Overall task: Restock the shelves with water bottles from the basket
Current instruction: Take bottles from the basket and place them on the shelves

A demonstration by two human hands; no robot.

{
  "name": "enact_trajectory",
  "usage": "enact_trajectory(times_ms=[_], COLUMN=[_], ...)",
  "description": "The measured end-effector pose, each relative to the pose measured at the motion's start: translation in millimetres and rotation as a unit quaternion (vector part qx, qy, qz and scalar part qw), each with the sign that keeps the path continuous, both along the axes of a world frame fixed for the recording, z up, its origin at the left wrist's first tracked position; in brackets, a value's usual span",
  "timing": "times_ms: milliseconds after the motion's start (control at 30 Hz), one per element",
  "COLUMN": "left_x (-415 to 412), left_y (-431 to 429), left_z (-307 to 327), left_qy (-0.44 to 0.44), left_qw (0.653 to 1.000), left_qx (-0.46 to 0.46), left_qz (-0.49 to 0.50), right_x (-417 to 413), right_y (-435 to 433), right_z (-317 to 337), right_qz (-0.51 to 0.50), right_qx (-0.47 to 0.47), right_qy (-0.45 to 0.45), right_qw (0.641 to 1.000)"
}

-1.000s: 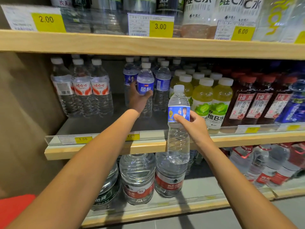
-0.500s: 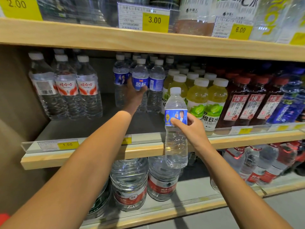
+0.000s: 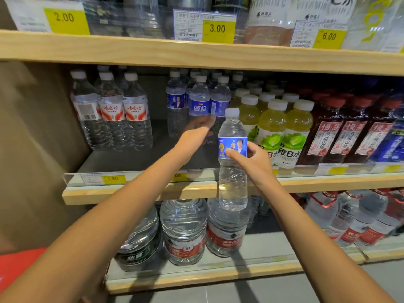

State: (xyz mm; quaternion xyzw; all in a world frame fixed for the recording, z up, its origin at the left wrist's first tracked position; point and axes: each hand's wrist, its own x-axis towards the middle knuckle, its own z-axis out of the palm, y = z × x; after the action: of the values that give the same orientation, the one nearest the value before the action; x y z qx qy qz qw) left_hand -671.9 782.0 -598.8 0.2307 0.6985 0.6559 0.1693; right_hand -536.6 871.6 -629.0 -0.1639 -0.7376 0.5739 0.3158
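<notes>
**A:** Where's the btl?

**B:** Water bottle (image 3: 232, 184), blue label, white cap, upright, in the air just in front of the middle shelf (image 3: 135, 194). Its base hangs below the shelf's front edge. Right hand (image 3: 255, 165) holds it at the label, thumb on the near side, fingers wrapped round.

**A:** Left hand?

**B:** Left hand (image 3: 194, 134) is further in over the shelf, right at the front blue-label bottle (image 3: 199, 99) of the row. It's blurred, so can't tell if it's gripping or only touching.

**A:** Neighbours?

**B:** Left of that row, w/ a gap between, are the red-label bottles (image 3: 111, 112). To the right, yellow-green drinks (image 3: 273, 127), then dark red drinks (image 3: 349, 132). There's a 1.50 price tag (image 3: 113, 178) on the front rail, left. On the shelf below, big water jugs (image 3: 183, 226). Near-left corner has a red patch (image 3: 17, 265), can't tell what it is.
</notes>
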Motion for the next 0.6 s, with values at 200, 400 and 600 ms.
enact_trajectory(times_ms=[200,400,600], left_x=[27,20,0], left_y=[-36,-67,-76], left_z=[0,9,18], left_qy=[0.028,0.085,0.056], left_qw=[0.993,0.996,0.993], left_qx=[-0.058,0.006,0.079], left_qz=[-0.096,-0.005,0.073], right_x=[-18,-39,-54], right_y=[-20,-40,-46], right_z=[9,19,30], right_qz=[0.058,0.123,0.195], right_qx=[-0.028,-0.003,0.078], right_qy=[0.011,-0.013,-0.109], right_qw=[0.998,0.992,0.972])
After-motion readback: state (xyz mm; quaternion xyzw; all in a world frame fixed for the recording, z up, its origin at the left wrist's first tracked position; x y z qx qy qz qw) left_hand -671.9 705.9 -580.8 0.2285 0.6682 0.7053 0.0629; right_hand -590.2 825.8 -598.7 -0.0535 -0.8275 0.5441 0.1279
